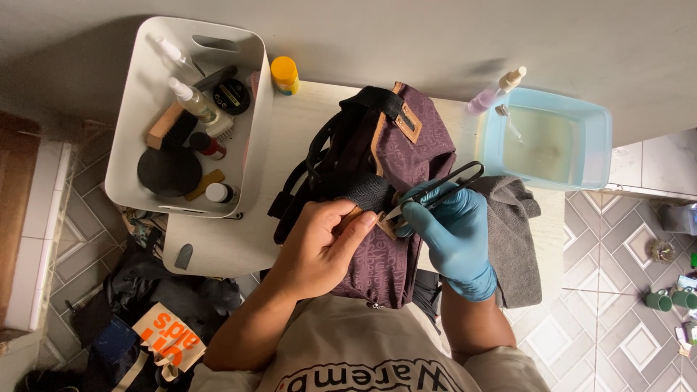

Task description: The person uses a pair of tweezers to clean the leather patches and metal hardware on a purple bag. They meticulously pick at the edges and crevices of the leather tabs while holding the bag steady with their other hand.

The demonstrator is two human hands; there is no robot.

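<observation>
L hand [323, 243] pins purple bag [406, 152]; gloved R hand [454, 229] grips thread snips [435, 190].

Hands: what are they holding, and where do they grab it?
The gloved right hand holds black thread snips by the middle of their looped handle. The bare left hand pinches the purple bag at its black strap.

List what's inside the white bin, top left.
The white bin holds spray bottles, a wooden brush, a round black pad and small jars. Anything beneath them is covered.
</observation>
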